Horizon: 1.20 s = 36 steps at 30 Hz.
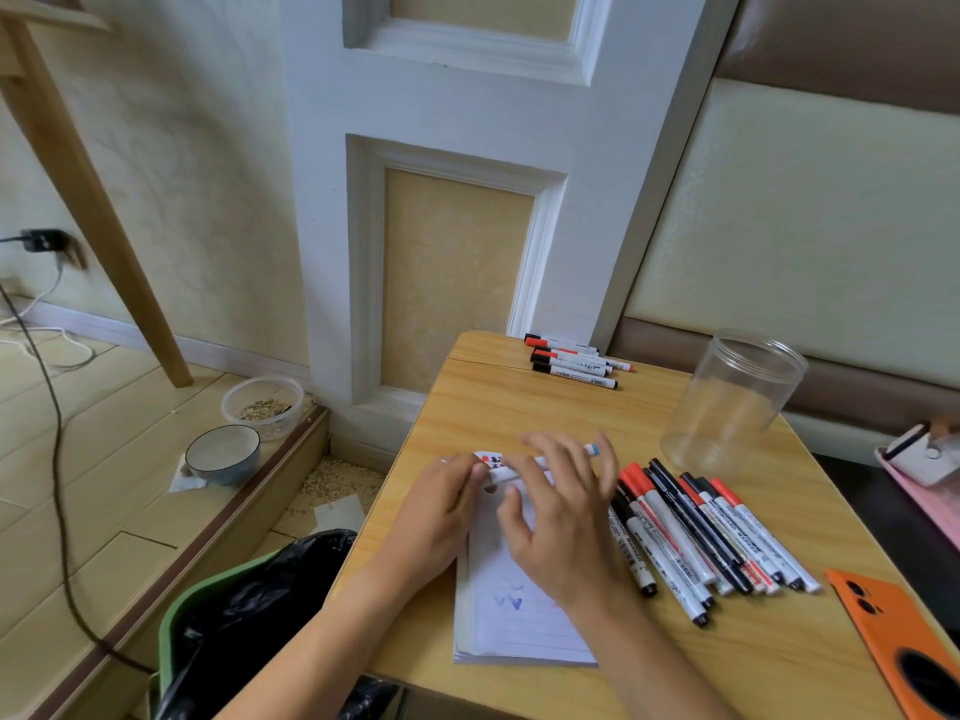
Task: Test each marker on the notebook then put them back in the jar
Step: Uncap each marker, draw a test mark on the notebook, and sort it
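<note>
A lined notebook (519, 623) lies open on the wooden table (519, 407), with small blue marks on its page. Above it both hands hold one white marker with a blue end (592, 450), lying level. My left hand (441, 506) grips its left end. My right hand (563, 517) pinches its middle, fingers spread and blurred. An empty clear plastic jar (732, 402) stands at the back right of the table. Several red and black markers (696, 532) lie in a row right of the notebook. A smaller group of markers (574, 360) lies at the table's far edge.
An orange phone case (893, 636) lies at the front right corner. A pink item (930, 475) sits beyond the right edge. Left of the table stands a green bin with a black bag (249, 615). Two bowls (244, 433) sit on the floor step.
</note>
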{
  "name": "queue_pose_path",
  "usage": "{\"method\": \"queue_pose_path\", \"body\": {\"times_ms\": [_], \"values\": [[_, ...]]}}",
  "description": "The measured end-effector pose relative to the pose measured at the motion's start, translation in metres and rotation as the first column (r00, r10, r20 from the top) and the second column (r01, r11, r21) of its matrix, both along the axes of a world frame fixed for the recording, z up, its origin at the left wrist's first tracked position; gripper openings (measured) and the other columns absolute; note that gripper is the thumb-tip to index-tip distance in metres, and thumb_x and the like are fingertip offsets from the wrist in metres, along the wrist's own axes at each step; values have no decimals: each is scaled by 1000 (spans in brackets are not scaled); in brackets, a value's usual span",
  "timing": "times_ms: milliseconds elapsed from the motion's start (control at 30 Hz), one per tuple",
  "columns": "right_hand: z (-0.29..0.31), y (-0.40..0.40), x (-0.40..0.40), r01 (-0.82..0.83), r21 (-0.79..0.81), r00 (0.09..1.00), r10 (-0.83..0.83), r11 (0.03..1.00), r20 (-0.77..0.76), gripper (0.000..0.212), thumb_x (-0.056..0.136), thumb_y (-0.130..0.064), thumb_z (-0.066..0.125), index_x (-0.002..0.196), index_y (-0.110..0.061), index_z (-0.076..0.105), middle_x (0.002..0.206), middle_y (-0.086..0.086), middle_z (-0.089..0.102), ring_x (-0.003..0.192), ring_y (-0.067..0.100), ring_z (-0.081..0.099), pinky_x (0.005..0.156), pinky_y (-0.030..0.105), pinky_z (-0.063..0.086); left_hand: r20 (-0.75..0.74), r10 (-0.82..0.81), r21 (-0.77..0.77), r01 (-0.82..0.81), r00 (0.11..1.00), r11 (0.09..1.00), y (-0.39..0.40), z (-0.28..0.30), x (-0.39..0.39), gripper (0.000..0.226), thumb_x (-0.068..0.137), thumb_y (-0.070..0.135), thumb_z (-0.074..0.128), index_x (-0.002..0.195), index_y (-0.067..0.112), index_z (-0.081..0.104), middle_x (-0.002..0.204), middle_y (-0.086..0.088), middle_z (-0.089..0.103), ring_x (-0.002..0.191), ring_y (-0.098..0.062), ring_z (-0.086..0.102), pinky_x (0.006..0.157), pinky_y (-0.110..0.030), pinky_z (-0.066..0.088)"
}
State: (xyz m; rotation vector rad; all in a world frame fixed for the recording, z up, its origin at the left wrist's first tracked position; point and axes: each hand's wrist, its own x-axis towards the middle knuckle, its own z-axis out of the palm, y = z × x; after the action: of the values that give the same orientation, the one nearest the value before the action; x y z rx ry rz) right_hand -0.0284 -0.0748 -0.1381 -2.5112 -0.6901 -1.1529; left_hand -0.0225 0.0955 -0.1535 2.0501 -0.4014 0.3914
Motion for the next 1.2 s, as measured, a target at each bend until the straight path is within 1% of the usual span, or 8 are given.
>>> {"method": "queue_pose_path", "body": {"times_ms": [133,233,400,567,800,967,1100,1200], "values": [[-2,3,0,-60,-130,992,44,990,-120,18,97,-32,57,104,-18,65,97,-3,57,92,22,57,82,40,51,-44,-29,-56,27,999,998,3,7,-6,41,107,40,36,79,15,51,67,5,51,63,-8,45,63,-35,37],[-2,3,-3,-14,-188,994,-7,982,-110,16,103,-32,50,96,-20,59,93,-4,54,88,20,55,75,35,51,-65,-54,-32,52,996,998,1,10,-8,40,107,41,36,78,18,50,68,6,53,64,-9,46,65,-36,39],[-3,6,-4,-25,-182,989,-2,983,-145,19,101,-35,48,106,-23,62,90,-6,60,77,17,62,60,30,48,-61,1,48,2,998,999,1,3,-3,43,104,46,33,84,15,54,71,1,59,67,-18,53,68,-48,44],[3,4,-7,-4,-194,984,-32,981,-177,25,98,-41,45,103,-28,66,80,-9,64,66,16,63,49,27,36,-48,-4,91,9,999,996,0,3,-5,51,103,54,26,90,15,56,78,-1,64,72,-23,57,69,-49,45],[6,4,-10,11,-230,957,-77,973,-278,29,100,-51,37,109,-36,60,70,-8,64,58,18,63,48,28,28,-16,-28,84,29,999,996,0,5,-5,44,104,47,30,82,16,51,72,-1,57,67,-22,51,64,-48,43],[9,4,-8,66,-254,947,-141,965,-289,32,97,-55,39,95,-33,62,51,-4,58,44,22,57,44,27,19,62,-17,106,10,998,994,2,1,-2,43,104,52,26,84,21,48,73,8,52,72,-16,49,65,-45,42],[10,5,-10,80,-181,908,-147,980,-392,48,96,-66,28,107,-26,52,77,-3,70,70,26,68,54,33,35,89,69,99,-77,994,992,1,0,-3,46,104,51,25,85,20,52,78,8,55,79,-17,48,71,-41,42],[10,6,-10,116,-161,884,-176,980,-434,44,100,-64,37,114,-25,51,90,-1,73,82,27,70,60,34,39,57,220,-17,-220,974,975,4,3,1,26,105,34,42,89,20,58,80,10,60,81,-9,53,70,-26,41]]}}
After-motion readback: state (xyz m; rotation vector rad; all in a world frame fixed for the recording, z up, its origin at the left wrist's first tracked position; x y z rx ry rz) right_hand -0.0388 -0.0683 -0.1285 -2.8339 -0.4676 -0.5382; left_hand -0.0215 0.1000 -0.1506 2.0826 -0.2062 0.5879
